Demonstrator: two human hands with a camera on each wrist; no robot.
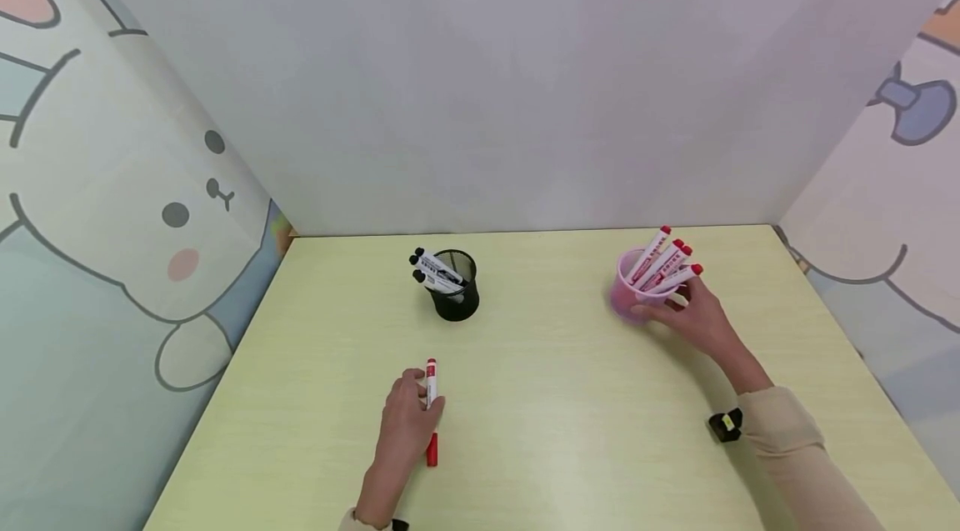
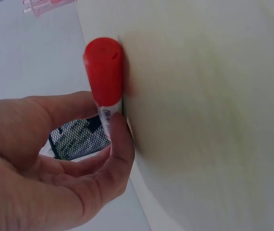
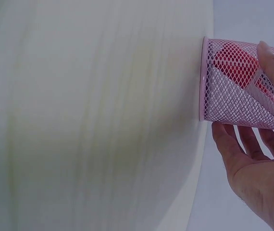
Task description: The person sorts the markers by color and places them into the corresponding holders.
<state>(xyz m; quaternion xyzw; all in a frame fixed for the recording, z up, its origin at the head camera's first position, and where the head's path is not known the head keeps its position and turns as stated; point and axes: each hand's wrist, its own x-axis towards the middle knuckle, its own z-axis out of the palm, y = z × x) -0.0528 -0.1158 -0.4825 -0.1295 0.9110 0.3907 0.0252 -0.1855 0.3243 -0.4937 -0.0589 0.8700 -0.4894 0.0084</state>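
Note:
My left hand (image 1: 407,418) pinches a red-capped whiteboard marker (image 1: 432,452) between thumb and fingers, close over the table at front left of centre. In the left wrist view, the red cap (image 2: 104,72) sticks out past the fingertips, and part of the white barrel is hidden by the fingers. At the back right, my right hand (image 1: 696,318) grips a pink mesh pen cup (image 1: 624,298) from its right side. Several white markers with red ends (image 1: 663,264) lean in that cup. The right wrist view shows the thumb on one side of the mesh (image 3: 242,103) and the fingers on the other.
A black mesh pen cup (image 1: 456,308) stands at the back, left of the middle, with several black-ended markers (image 1: 438,273) leaning left in it. The pale wooden table (image 1: 540,398) meets a plain grey wall (image 1: 525,97) behind. Cartoon-printed panels (image 1: 112,181) flank both sides.

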